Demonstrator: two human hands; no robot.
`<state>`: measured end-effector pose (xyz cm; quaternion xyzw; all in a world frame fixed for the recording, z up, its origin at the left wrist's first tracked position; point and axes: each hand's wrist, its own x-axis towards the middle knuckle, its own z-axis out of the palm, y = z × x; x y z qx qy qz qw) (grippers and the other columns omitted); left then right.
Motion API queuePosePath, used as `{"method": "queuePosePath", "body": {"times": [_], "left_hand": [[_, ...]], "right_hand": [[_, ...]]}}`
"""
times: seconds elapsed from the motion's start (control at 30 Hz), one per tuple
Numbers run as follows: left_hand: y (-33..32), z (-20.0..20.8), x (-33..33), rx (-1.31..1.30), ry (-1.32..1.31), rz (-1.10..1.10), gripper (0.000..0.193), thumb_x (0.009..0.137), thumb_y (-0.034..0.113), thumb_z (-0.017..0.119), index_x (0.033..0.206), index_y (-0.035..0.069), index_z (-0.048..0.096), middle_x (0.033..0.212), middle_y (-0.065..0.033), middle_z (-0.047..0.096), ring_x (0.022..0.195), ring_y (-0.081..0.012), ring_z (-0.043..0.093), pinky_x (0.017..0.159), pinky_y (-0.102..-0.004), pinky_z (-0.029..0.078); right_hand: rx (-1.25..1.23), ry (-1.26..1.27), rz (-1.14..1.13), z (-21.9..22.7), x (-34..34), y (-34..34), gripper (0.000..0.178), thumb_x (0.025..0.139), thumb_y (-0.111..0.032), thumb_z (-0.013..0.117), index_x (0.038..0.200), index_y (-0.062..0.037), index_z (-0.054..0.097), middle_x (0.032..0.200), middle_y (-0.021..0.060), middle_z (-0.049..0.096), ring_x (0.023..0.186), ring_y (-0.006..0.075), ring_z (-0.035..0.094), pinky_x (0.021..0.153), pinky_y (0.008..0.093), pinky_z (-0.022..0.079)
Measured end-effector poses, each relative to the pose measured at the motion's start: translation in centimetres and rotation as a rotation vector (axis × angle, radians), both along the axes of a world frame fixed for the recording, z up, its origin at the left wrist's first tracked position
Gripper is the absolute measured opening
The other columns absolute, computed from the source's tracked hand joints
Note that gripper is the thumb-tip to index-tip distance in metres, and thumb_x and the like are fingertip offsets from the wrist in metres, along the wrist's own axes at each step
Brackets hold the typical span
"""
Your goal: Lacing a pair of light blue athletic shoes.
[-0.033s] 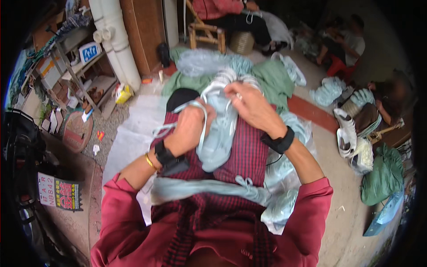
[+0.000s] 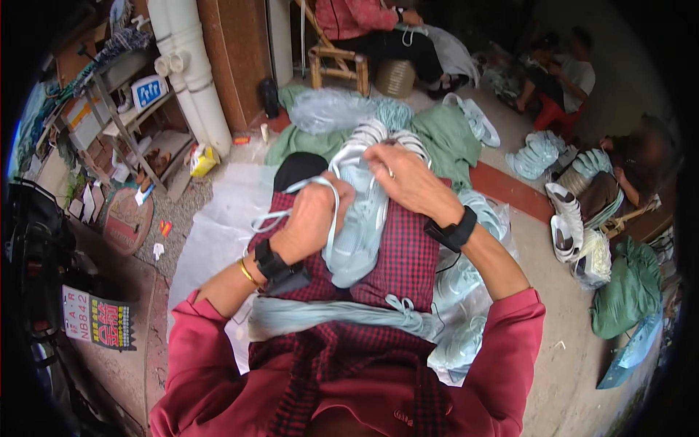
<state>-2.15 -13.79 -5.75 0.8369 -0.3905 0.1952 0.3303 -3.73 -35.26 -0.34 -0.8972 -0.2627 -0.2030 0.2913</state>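
A person in a red top [image 2: 495, 349] is sitting with a pale blue shoe [image 2: 355, 255] on the lap; the shoe is lying between the two hands, over a red-and-black checked apron [image 2: 399, 271]. The left hand [image 2: 314, 213] is gripping a pale blue lace [image 2: 269, 218] in curled fingers, and a loop of it is hanging beside the shoe. The right hand [image 2: 413, 179] is bending its fingers against the shoe's far right part; whether they are pinching anything is hidden. A bundle of pale blue strands [image 2: 328, 315] is lying across the lap, nearer the body. Beyond the knees, a green cloth [image 2: 445, 132] is spreading over the ground. Farther off, a co-worker [image 2: 357, 20] is sitting on a wooden chair [image 2: 339, 67].
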Motion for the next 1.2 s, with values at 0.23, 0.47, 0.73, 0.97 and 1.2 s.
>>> {"method": "queuePosePath", "body": {"times": [0.23,0.47,0.73,0.97,1.2], "left_hand": [[0.2,-1.1,-1.0,-0.230,0.098,-0.052,0.011,0.080,-0.002,0.070,0.090,0.000,0.065,0.084,-0.0159,0.069,0.077,-0.0332,0.069,0.066,-0.0378,0.052],[0.3,-1.9,-1.3,-0.383,0.229,-0.016,0.012,0.082,0.001,0.071,0.093,0.001,0.067,0.084,-0.0132,0.070,0.074,-0.0274,0.070,0.066,-0.0338,0.053],[0.4,-1.2,-1.1,-0.285,0.309,-0.001,0.028,0.074,-0.001,0.078,0.099,0.002,0.065,0.090,-0.0125,0.066,0.083,-0.0253,0.068,0.072,-0.0351,0.052],[0.8,0.6,2.6,-0.320,0.287,-0.159,0.080,0.063,0.009,0.085,0.135,0.009,0.049,0.114,-0.0147,0.065,0.108,-0.0332,0.060,0.098,-0.0434,0.043],[0.6,2.8,5.1,-0.024,0.517,-0.435,0.076,0.065,0.005,0.084,0.135,0.006,0.053,0.116,-0.0125,0.064,0.112,-0.0222,0.060,0.100,-0.0357,0.046]], "right_hand": [[-0.228,0.219,-0.015,-0.1,2.8,1.4,0.037,0.084,-0.017,0.065,0.116,-0.0019,0.057,0.085,0.0144,0.062,0.079,0.0281,0.059,0.075,0.0380,0.049],[0.244,0.558,0.077,-1.8,3.5,1.0,0.033,0.088,-0.017,0.068,0.119,-0.0068,0.061,0.091,-0.0006,0.060,0.084,0.0092,0.054,0.077,0.0274,0.047],[0.329,0.649,0.177,-1.6,3.1,1.3,0.034,0.092,-0.018,0.066,0.123,-0.0038,0.058,0.100,-0.0003,0.061,0.091,0.0078,0.055,0.083,0.0240,0.047],[0.146,0.161,0.075,-1.8,0.9,0.7,0.031,0.091,-0.009,0.063,0.119,0.0016,0.054,0.109,0.0100,0.062,0.095,0.0136,0.061,0.083,0.0283,0.050],[0.143,0.302,-0.034,-1.4,-4.0,1.5,0.031,0.083,0.003,0.067,0.112,0.0012,0.056,0.090,0.0084,0.065,0.075,0.0161,0.065,0.070,0.0283,0.055]]}}
